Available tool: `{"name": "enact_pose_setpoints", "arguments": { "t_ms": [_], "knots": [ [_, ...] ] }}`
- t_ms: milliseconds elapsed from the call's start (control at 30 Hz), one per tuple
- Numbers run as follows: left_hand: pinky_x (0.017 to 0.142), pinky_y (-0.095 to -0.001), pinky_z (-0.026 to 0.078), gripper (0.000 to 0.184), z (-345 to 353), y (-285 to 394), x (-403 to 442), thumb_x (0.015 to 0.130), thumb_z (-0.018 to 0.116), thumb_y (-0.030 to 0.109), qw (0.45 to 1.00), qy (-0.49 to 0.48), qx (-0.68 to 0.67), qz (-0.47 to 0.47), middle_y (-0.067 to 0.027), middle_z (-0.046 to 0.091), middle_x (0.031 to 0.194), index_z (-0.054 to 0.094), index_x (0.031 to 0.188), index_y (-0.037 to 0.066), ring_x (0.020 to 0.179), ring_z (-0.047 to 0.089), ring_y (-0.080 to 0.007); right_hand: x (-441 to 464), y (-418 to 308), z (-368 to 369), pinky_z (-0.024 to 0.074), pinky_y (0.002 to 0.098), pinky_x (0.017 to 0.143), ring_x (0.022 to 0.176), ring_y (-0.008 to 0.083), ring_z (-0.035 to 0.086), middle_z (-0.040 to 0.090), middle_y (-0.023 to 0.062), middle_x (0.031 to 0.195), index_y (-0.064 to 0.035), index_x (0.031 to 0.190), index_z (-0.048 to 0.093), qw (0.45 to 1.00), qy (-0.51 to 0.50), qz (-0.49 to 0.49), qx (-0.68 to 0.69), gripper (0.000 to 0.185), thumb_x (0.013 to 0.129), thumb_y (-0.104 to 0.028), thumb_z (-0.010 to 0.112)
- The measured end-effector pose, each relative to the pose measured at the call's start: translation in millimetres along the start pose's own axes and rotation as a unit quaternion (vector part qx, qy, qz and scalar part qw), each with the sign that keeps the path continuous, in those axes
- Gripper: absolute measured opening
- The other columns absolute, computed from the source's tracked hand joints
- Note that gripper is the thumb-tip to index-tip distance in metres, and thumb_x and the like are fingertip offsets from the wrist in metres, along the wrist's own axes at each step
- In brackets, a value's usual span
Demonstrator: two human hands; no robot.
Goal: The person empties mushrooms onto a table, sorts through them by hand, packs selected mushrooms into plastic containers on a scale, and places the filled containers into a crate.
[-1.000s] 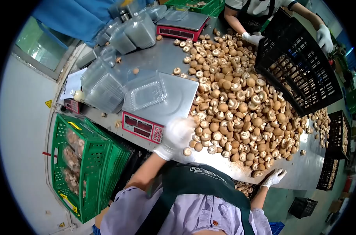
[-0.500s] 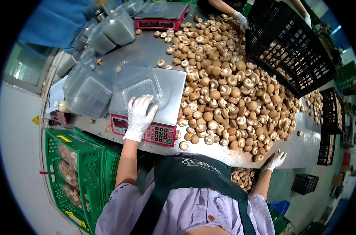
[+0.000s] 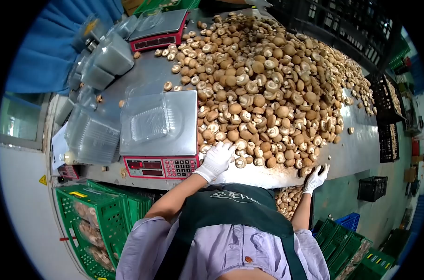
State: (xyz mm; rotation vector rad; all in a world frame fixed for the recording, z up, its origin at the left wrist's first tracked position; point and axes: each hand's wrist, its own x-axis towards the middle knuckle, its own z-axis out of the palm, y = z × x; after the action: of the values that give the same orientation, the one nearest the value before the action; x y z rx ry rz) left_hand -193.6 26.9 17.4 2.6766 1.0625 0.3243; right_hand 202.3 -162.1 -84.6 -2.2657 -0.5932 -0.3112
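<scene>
Many brown-capped mushrooms lie in a broad heap across the middle of the metal worktop, some cap up, others showing pale gills and stems. At the heap's near left edge, the gloved left hand reaches its fingers in among the closest mushrooms; whether it is closed on one cannot be told. The gloved right hand is at the worktop's front edge, thumb and fingers apart, just beside the nearest mushrooms of the heap. Left of the heap stands a red-framed scale, with a clear plastic tray lying on its steel plate and a lit figure on its display. Farther left are nested clear trays, and beyond them a second red scale. Below the worktop, at left, a green crate holds bagged mushrooms. A large black crate fills the far right, partly out of view, while a smaller black crate sits on the floor.
</scene>
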Motion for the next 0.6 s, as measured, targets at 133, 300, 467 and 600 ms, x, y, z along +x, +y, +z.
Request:
{"name": "enact_pose_setpoints", "arguments": {
  "t_ms": [133,300,467,600],
  "knots": [
    [0.076,-0.0374,0.05,0.037,12,-13,0,0.084,0.058,0.024,0.998,-0.027,-0.051,-0.027,-0.0077,0.06,0.106,0.057,0.117,0.01,0.097,0.057,-0.0251,0,5,1,0.0378,0.0363,0.101,0.119,0.0307,0.051,0.053,0.0171,0.131,0.001,0.121,0.056,1.0,0.014,-0.013,-0.003,0.037,0.091,-0.02,0.056],
    [0.085,-0.038,0.049,0.034,0,-16,7,0.085,0.06,0.022,0.905,-0.017,-0.351,-0.24,-0.0134,0.06,0.117,0.06,0.116,0.008,0.102,0.059,-0.0306,-1,5,2,0.0399,0.0362,0.099,0.115,0.0298,0.053,0.055,0.0165,0.129,0.0,0.119,0.058,1.0,0.016,-0.017,-0.015,0.034,0.09,-0.019,0.057],
    [0.09,-0.0367,0.047,0.034,0,-11,5,0.082,0.064,0.02,0.965,0.113,-0.203,-0.124,-0.0124,0.058,0.122,0.062,0.113,0.007,0.106,0.058,-0.0302,1,-15,-9,0.0412,0.0336,0.098,0.112,0.0269,0.057,0.058,0.0147,0.126,0.001,0.121,0.057,0.989,0.044,0.073,0.124,0.033,0.092,-0.016,0.056],
    [0.089,-0.0365,0.047,0.033,-12,-3,9,0.078,0.065,0.016,0.973,0.165,-0.135,-0.084,-0.0119,0.06,0.119,0.064,0.11,0.006,0.102,0.059,-0.0296,-24,-130,-48,0.0487,0.0318,0.087,0.099,0.0215,0.063,0.067,0.0108,0.109,-0.0034,0.109,0.064,0.98,-0.124,-0.059,0.146,0.023,0.089,-0.012,0.059]
  ]
}}
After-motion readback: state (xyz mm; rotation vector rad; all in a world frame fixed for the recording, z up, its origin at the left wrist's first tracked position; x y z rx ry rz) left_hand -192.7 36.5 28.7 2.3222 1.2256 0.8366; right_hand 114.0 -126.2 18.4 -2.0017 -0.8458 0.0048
